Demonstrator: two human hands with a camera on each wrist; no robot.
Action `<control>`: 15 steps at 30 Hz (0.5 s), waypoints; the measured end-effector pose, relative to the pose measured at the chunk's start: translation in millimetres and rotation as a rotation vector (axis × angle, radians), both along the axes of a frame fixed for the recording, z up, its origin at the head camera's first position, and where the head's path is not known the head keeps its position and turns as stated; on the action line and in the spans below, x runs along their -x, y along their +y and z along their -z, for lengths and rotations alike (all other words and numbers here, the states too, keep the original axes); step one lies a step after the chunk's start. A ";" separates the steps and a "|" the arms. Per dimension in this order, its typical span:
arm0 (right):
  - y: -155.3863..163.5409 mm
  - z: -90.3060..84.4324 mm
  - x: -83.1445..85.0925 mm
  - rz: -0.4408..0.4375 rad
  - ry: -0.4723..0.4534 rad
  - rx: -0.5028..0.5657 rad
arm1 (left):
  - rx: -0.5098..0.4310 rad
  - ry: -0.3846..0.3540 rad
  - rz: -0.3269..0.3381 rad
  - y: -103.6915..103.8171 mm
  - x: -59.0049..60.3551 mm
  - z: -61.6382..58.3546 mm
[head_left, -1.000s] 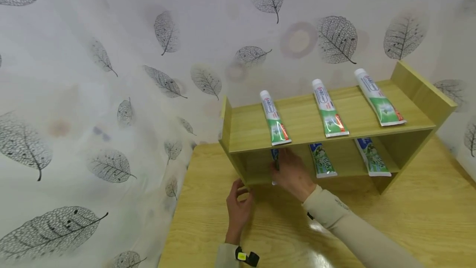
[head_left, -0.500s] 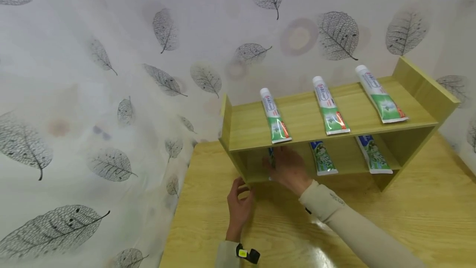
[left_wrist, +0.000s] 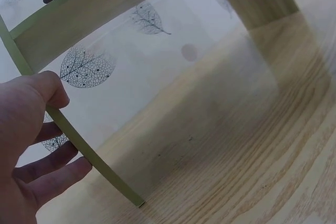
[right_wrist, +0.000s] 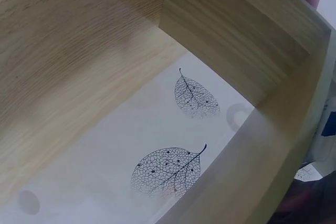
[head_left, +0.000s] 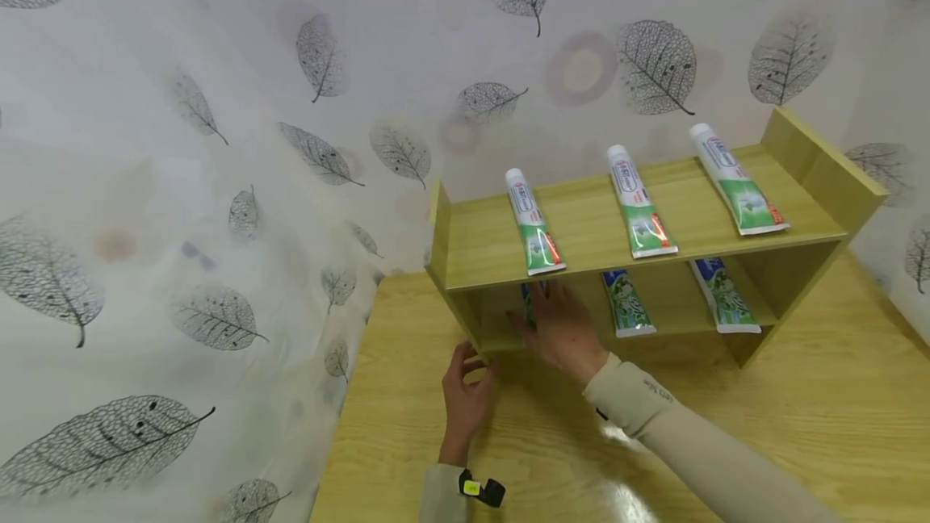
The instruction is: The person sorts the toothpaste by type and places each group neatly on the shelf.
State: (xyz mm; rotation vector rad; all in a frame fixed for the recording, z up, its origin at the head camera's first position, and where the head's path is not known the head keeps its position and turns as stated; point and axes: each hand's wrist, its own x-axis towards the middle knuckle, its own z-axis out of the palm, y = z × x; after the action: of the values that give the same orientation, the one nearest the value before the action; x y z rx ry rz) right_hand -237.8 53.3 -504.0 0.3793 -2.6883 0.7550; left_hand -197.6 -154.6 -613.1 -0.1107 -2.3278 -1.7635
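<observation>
A two-tier wooden shelf (head_left: pixel 574 220) stands on the table. My left hand (head_left: pixel 465 398) grips the front edge of its left side panel; in the left wrist view the thumb (left_wrist: pixel 52 90) is on one side and fingers on the other. My right hand (head_left: pixel 563 329) reaches into the lower tier at the left, thumb and fingers about a blue-and-green toothpaste tube (head_left: pixel 527 305), mostly hidden beneath the hand. Two matching toothpaste tubes, a middle tube (head_left: pixel 628 303) and a right tube (head_left: pixel 725 295), lie in the same tier.
On the upper tier lie three white-and-green toothpaste tubes: a left one (head_left: pixel 535 223), a middle one (head_left: pixel 641 202) and a right one (head_left: pixel 737 180). The wooden table (head_left: pixel 392 402) extends around the shelf. Leaf-patterned wall covering (head_left: pixel 240 144) rises behind and at the left.
My right hand has shifted slightly left and inward with the toothpaste tube, and its thumb has spread to the left. The left hand has stayed on the side panel.
</observation>
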 end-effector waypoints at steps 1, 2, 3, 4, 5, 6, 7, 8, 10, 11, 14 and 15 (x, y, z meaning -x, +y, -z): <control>-0.5 0.2 -0.5 0.000 0.012 0.001 | -0.001 -0.001 0.000 -0.3 0.0 0.1; -0.6 0.6 -1.0 -0.002 0.030 0.004 | -0.004 -0.002 0.000 -0.3 -0.2 0.2; -0.6 1.1 -1.6 -0.004 0.045 0.007 | -0.006 -0.003 -0.001 -0.3 -0.3 0.3; -0.5 1.4 -2.2 -0.010 0.058 0.012 | -0.009 -0.004 -0.002 -0.1 -0.5 0.4; -0.1 1.6 -2.7 -0.018 0.066 0.017 | -0.011 -0.005 -0.004 0.2 -0.6 0.5; 0.5 1.5 -3.3 -0.027 0.067 0.022 | -0.010 -0.007 -0.004 0.7 -0.8 0.4; 1.8 1.5 -4.2 -0.034 0.068 0.028 | -0.009 -0.008 -0.006 1.4 -0.8 0.4; 3.2 1.0 -6.1 -0.040 0.064 0.036 | -0.005 -0.011 -0.008 1.6 -1.2 0.2; 7.4 -0.3 -10.9 -0.047 0.047 0.050 | 0.006 -0.009 -0.011 2.2 -2.5 -0.6; 9.6 -1.1 -13.2 -0.053 0.043 0.059 | 0.013 -0.011 -0.018 2.5 -3.5 -1.2; 17.8 -3.0 -21.9 -0.063 0.082 0.088 | 0.020 -0.018 -0.047 4.3 -8.3 -4.7; 20.9 -3.1 -24.5 -0.069 0.113 0.102 | 0.021 -0.010 -0.060 5.2 -10.2 -6.3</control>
State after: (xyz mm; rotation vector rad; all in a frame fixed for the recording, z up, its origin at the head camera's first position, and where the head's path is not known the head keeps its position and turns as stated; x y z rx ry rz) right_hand -213.3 74.2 -500.9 0.4764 -2.5309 0.8602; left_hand -187.4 -149.4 -606.8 -0.0349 -2.3319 -1.7153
